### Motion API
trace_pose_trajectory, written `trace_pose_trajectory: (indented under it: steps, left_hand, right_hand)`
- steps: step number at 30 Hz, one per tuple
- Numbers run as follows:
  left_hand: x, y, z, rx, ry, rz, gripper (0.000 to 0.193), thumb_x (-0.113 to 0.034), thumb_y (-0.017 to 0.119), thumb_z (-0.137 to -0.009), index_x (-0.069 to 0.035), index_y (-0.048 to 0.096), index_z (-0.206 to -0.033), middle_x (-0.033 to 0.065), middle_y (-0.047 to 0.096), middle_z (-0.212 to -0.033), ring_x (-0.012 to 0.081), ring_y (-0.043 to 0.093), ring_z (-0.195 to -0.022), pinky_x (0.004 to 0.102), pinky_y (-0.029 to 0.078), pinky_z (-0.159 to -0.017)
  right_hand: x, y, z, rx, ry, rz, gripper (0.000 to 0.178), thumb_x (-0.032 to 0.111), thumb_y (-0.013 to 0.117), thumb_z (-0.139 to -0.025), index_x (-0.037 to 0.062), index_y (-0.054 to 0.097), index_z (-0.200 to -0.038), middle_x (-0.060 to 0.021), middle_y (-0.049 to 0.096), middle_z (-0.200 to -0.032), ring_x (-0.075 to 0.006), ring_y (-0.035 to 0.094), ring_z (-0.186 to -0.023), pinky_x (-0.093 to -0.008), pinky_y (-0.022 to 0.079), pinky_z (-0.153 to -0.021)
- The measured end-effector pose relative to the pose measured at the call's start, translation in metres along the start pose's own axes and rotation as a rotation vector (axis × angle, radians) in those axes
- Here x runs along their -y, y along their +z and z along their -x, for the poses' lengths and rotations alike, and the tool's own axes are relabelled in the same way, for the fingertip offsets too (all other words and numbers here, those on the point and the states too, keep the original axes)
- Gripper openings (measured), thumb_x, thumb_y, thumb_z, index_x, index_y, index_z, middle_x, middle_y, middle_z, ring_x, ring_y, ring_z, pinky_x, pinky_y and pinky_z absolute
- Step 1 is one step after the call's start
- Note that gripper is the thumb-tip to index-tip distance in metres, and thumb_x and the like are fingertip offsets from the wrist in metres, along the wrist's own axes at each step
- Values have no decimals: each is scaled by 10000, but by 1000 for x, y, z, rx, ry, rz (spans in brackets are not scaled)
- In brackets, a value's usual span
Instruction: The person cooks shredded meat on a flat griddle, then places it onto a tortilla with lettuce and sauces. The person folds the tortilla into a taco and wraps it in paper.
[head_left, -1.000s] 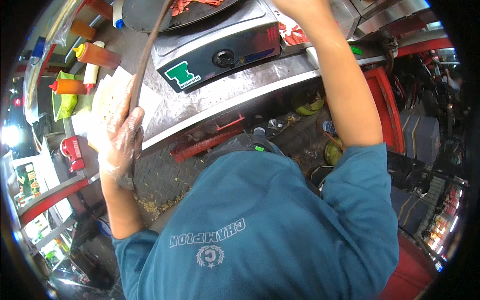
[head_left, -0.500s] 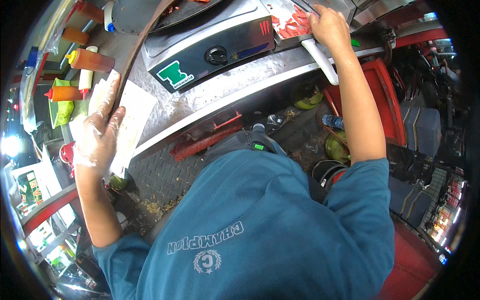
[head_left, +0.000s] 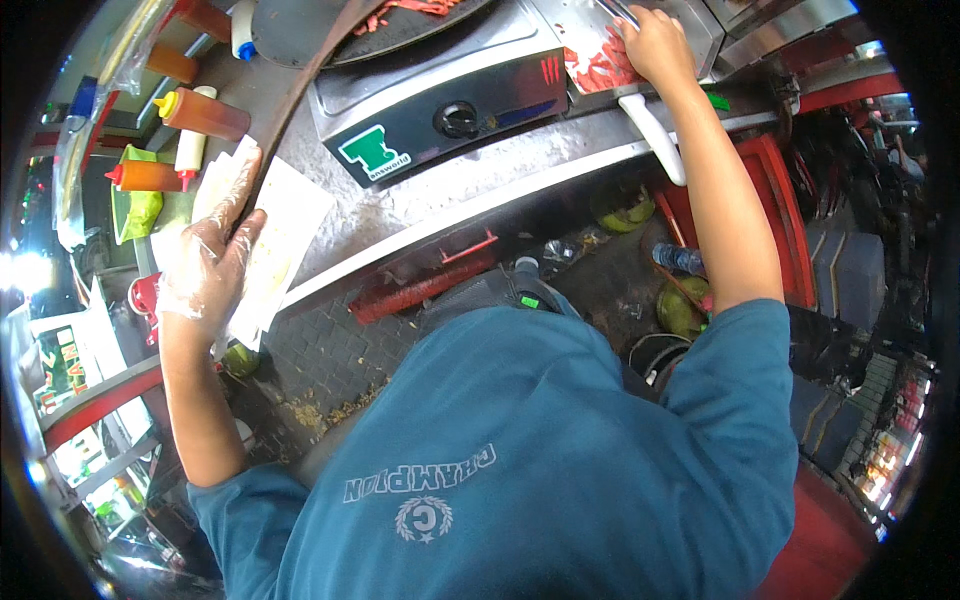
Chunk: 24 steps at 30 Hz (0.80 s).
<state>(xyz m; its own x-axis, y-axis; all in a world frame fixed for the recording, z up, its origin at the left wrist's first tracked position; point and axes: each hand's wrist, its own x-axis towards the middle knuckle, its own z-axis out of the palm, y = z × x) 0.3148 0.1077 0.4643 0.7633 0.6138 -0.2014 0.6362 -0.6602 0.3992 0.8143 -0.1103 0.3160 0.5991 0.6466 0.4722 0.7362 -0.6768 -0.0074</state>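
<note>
My left hand [head_left: 212, 250], in a clear plastic glove, lies over white paper sheets [head_left: 285, 215] at the counter's left end. Its index finger and thumb are stretched apart; the other fingers are hard to see. A long brown strip [head_left: 300, 85] runs from the top edge down to the gap between them; I cannot tell whether it is gripped. At the upper right, my bare right hand [head_left: 657, 45] is closed round slim metal tongs [head_left: 618, 10], their tips out of frame. Beneath them are red meat strips [head_left: 605, 68] in a tray. A white handle [head_left: 652, 140] sticks out beside it.
A stove [head_left: 440, 130] with a knob stands in the middle, a dark round griddle [head_left: 350, 45] with meat strips behind it. Sauce bottles [head_left: 205, 112] cluster at the left. The counter's white front edge [head_left: 470, 210] curves across; green coconuts [head_left: 685, 305] lie below, by a red panel [head_left: 770, 200].
The whole view has shifted, so the counter and stove appear slightly farther right and lower. More meat on the griddle shows. Both hands keep nearly the same places and grips.
</note>
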Motion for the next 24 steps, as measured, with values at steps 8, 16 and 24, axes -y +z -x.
trace_pose_trajectory:
  steps: [8,16,24]
  left_hand:
    - [24,-9,7,-34,187,34,558,-156,590,-1013,-36,466,-1543,195,552,-1521,275,482,-1451,360,339,-1183]
    - [18,-9,-15,92,77,341,567,-225,614,-1015,-167,480,-1563,143,663,-1392,247,638,-1239,320,436,-1072]
    - [15,-9,-14,-57,84,-142,537,-262,606,-1029,-259,481,-1551,208,608,-1412,392,570,-1319,408,449,-1101]
  right_hand:
    - [13,-26,22,-36,105,-170,401,333,647,-982,38,692,-1248,-232,695,-1137,-434,640,-1078,-522,515,-940]
    - [46,-81,64,-308,218,-721,349,252,631,-1052,27,668,-1316,-52,662,-937,-148,639,-802,-298,514,-720]
    - [100,-109,131,-122,558,-1306,441,278,632,-1064,-32,603,-1376,-24,616,-878,-39,491,-579,-212,385,-509]
